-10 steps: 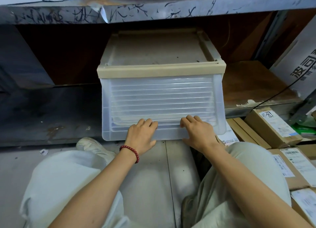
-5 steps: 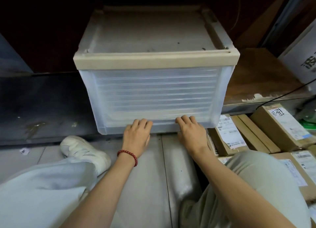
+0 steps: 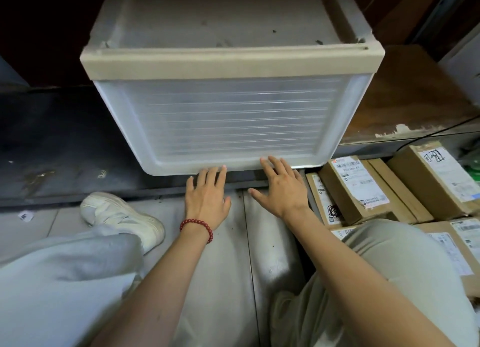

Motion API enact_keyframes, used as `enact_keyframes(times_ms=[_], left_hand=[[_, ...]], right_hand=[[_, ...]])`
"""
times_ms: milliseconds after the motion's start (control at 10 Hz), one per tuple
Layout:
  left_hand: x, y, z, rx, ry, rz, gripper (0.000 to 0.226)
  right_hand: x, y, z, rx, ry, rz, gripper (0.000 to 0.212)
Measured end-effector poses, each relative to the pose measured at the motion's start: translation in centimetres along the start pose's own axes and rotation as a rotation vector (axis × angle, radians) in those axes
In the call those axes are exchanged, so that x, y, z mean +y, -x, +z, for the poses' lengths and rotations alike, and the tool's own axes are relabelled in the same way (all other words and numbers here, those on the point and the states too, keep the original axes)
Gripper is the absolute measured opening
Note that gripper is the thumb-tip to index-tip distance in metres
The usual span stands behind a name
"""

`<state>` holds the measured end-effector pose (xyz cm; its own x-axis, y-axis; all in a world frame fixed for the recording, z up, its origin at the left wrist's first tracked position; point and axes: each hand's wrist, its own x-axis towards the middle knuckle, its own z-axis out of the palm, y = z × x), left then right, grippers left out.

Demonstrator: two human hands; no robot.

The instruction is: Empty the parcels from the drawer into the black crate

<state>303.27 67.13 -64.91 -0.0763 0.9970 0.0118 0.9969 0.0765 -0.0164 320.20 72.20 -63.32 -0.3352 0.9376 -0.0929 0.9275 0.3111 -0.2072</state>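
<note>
A frosted plastic drawer with a beige top frame sits on a low shelf, and its front is shut. Whatever it holds is hidden behind the ribbed front. My left hand, with a red bead bracelet, lies flat with its fingertips just under the drawer's bottom lip. My right hand is spread beside it, fingertips touching the same lip. Neither hand holds anything. No black crate is in view.
Several labelled cardboard parcels lie on the floor at the right, against my right knee. A worn wooden shelf board and a black cable are right of the drawer. My white shoe rests on the tiled floor at the left.
The view has closed in on the drawer. Both hands have slid from the lower drawer front down to its bottom lip, and the fingers have straightened and spread. The drawer stays shut.
</note>
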Motion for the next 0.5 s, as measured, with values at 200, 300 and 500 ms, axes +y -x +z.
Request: enact_keyframes(times_ms=[200,300,500], left_hand=[[0.5,-0.1,-0.9,0.014,0.034,-0.025,0.067],[0.9,0.0,-1.3,-0.041,0.025,-0.048,0.068],[0.9,1.1,-2.5,-0.187,0.006,-0.034,0.066]], right_hand=[[0.5,0.3,-0.2,-0.117,0.017,-0.007,0.087],[0.7,0.7,-0.5,-0.127,0.046,-0.024,0.084],[1.0,2.3,-1.7,-0.123,0.034,-0.03,0.077]])
